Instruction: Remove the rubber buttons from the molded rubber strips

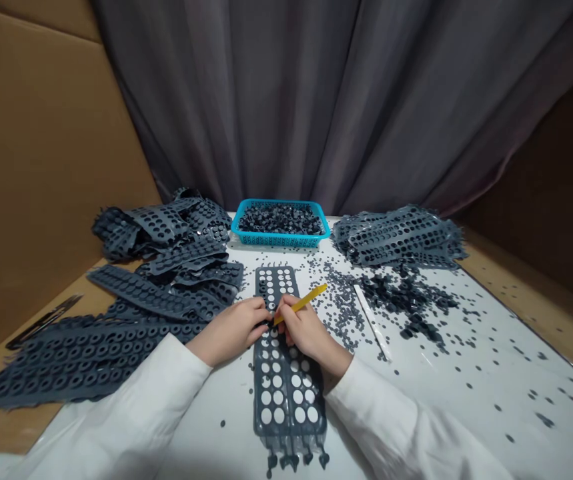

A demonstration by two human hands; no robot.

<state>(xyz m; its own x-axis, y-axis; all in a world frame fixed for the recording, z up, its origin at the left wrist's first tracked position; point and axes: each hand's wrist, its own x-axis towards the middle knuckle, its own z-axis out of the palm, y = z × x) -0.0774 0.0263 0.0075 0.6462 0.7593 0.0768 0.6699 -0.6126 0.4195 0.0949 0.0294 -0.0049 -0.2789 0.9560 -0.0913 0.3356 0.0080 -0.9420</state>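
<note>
A dark grey rubber sheet (290,400) with rows of round holes lies lengthwise in front of me, white showing through the holes. In my right hand (306,333) is a slim yellow stick-like tool (311,295), gripped like a pen with its lower end down at the sheet. My left hand (231,328) rests on the sheet's left side, thumb and fingertips pinched together close to the tool's tip. A small dark bit shows at those fingertips, too small to name. Dark moulded tails hang off the sheet's near end.
A blue basket (280,241) full of small dark rubber pieces stands at the back. Studded rubber sheets (91,353) pile up on the left, near black tweezers (43,321). Holed sheets (401,233), loose dark scraps (411,300), small discs and a white strip (372,322) lie right.
</note>
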